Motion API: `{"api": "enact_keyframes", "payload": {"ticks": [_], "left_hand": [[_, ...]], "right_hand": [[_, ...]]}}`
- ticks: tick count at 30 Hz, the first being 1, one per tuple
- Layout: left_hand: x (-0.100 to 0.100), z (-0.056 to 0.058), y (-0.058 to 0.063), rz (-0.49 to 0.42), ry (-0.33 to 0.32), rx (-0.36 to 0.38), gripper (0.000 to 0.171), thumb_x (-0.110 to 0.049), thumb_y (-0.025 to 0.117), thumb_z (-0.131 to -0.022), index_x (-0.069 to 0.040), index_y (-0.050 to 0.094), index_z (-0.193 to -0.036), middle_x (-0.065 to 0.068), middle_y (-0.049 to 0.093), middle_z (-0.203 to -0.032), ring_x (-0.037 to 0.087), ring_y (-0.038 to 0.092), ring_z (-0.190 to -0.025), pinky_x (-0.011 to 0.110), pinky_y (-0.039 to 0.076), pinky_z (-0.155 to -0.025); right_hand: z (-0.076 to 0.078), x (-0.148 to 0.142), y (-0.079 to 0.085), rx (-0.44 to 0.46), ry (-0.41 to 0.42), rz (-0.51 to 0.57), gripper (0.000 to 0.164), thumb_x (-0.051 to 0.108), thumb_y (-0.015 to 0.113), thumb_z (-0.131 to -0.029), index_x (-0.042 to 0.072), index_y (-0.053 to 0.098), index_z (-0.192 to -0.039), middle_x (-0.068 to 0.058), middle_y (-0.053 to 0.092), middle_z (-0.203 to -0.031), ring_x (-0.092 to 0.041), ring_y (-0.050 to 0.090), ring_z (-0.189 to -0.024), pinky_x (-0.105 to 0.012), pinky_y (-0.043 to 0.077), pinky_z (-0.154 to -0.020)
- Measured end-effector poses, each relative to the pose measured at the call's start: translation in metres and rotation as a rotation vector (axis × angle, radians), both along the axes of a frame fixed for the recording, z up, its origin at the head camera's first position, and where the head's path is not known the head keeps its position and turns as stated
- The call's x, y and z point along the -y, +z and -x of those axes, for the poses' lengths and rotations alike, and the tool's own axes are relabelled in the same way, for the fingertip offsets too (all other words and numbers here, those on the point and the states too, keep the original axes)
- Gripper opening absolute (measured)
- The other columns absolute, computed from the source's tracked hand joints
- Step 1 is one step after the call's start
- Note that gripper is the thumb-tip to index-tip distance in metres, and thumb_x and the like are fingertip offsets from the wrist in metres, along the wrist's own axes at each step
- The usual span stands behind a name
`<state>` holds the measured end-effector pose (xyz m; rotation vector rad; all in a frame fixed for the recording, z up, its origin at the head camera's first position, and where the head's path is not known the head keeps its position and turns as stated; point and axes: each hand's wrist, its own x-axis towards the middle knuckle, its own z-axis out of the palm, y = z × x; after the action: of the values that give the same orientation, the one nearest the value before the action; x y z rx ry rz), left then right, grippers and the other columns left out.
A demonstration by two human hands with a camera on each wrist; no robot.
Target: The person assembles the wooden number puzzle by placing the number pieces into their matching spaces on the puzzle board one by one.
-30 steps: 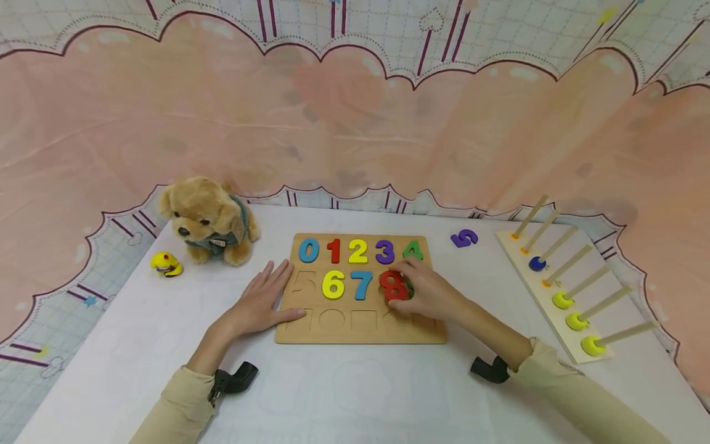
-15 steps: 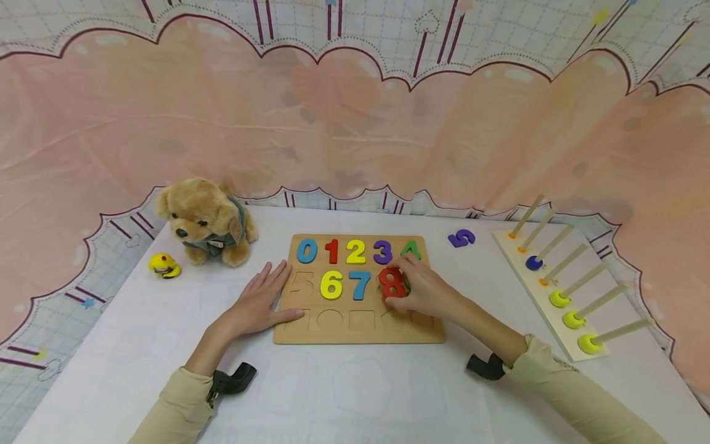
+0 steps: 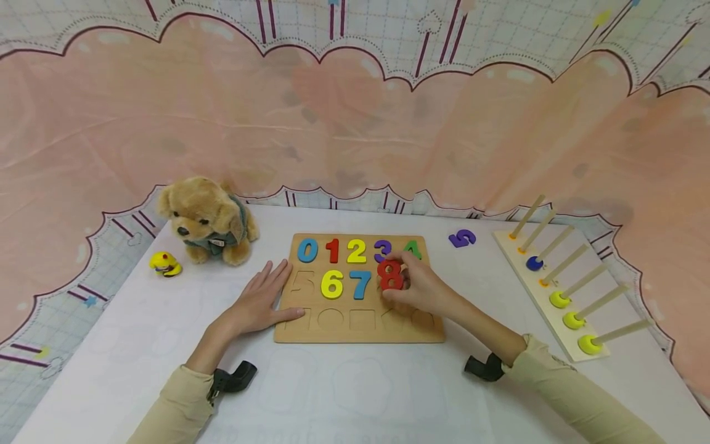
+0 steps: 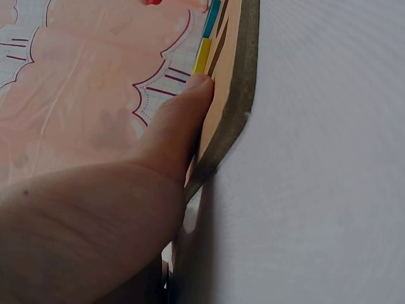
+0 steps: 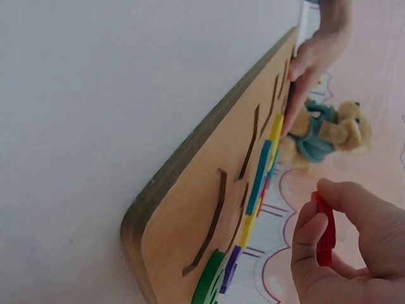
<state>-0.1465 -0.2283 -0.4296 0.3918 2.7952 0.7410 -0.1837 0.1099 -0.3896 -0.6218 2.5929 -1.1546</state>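
Observation:
My right hand (image 3: 418,285) pinches a red number 8 (image 3: 391,275) between thumb and fingers over the right part of the wooden number puzzle board (image 3: 360,337). In the right wrist view the red 8 (image 5: 325,231) is raised clear of the board's face. My left hand (image 3: 257,300) lies with straight fingers along the board's left edge, its thumb resting on the face. Seated in the board are a blue 0 (image 3: 307,250), red 1, yellow 2, purple 3, green 4, yellow 6 (image 3: 332,285) and blue 7 (image 3: 360,285). A round green piece (image 5: 210,278) shows in the right wrist view.
A purple 5 (image 3: 462,238) lies on the white table beyond the board's right corner. Farther right stands a slanted peg rack (image 3: 546,290) with yellow and blue beads. At the left are a plush dog (image 3: 208,222) and a small yellow toy (image 3: 165,264).
My right hand has lifted the red 8 up off its place on the board and moved it slightly away from me. My left hand has stayed put.

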Motion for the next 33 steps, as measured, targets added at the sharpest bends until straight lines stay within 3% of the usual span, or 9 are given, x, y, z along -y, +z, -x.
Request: {"api": "enact_keyframes", "payload": {"ticks": [4,10,16,24,30,33], "left_hand": [[0.0001,-0.0004,0.0003,-0.001,0.002,0.004,0.104,-0.060,0.064,-0.084,-0.005,0.012,-0.156,0.016,0.009,-0.164,0.042,-0.002,-0.151,0.063,0.002,-0.119],[-0.0005,-0.0018,0.0012,-0.007,0.004,0.011,0.104,-0.059,0.064,-0.085,-0.005,0.012,-0.156,0.017,0.009,-0.164,0.042,-0.003,-0.151,0.063,0.002,-0.119],[-0.0011,-0.0018,0.0017,-0.004,0.001,0.006,0.104,-0.059,0.064,-0.084,-0.005,0.012,-0.156,0.017,0.009,-0.164,0.042,-0.003,-0.151,0.063,0.002,-0.119],[-0.0013,-0.0013,0.0020,-0.006,-0.001,-0.002,0.103,-0.058,0.065,-0.084,-0.005,0.013,-0.156,0.017,0.010,-0.164,0.042,-0.002,-0.151,0.063,0.002,-0.119],[-0.0010,-0.0013,0.0020,0.001,-0.003,-0.005,0.103,-0.058,0.064,-0.085,-0.005,0.013,-0.156,0.017,0.010,-0.164,0.042,-0.002,-0.151,0.062,0.002,-0.119],[-0.0010,-0.0012,0.0019,0.000,-0.002,-0.004,0.103,-0.058,0.064,-0.085,-0.005,0.013,-0.156,0.017,0.010,-0.164,0.042,-0.002,-0.151,0.062,0.002,-0.119]], "right_hand": [[0.0014,0.0006,-0.0017,0.091,-0.028,0.079,0.066,0.015,0.078,-0.082,0.009,0.038,-0.135,-0.014,0.055,-0.121,-0.020,0.058,-0.092,-0.020,0.051,-0.074],[-0.0011,0.0002,-0.0010,0.159,-0.047,0.147,0.065,0.016,0.076,-0.084,0.012,0.034,-0.134,-0.015,0.055,-0.124,-0.024,0.063,-0.103,-0.031,0.057,-0.088],[-0.0001,0.0019,0.0018,0.276,-0.053,0.280,0.048,0.011,0.064,-0.093,0.008,0.035,-0.130,-0.026,0.058,-0.124,-0.029,0.071,-0.090,-0.043,0.060,-0.079],[0.0033,0.0018,0.0041,0.449,-0.121,0.349,0.041,0.020,0.056,-0.099,0.003,0.045,-0.134,-0.023,0.060,-0.129,-0.022,0.074,-0.084,-0.029,0.059,-0.079],[0.0019,0.0028,0.0060,0.500,-0.115,0.382,0.037,0.026,0.049,-0.103,0.000,0.047,-0.129,-0.023,0.055,-0.131,-0.019,0.072,-0.093,-0.026,0.058,-0.084],[0.0016,0.0033,0.0064,0.530,-0.112,0.399,0.044,0.032,0.044,-0.104,0.000,0.045,-0.133,-0.023,0.052,-0.137,-0.020,0.070,-0.101,-0.027,0.057,-0.085]]}}
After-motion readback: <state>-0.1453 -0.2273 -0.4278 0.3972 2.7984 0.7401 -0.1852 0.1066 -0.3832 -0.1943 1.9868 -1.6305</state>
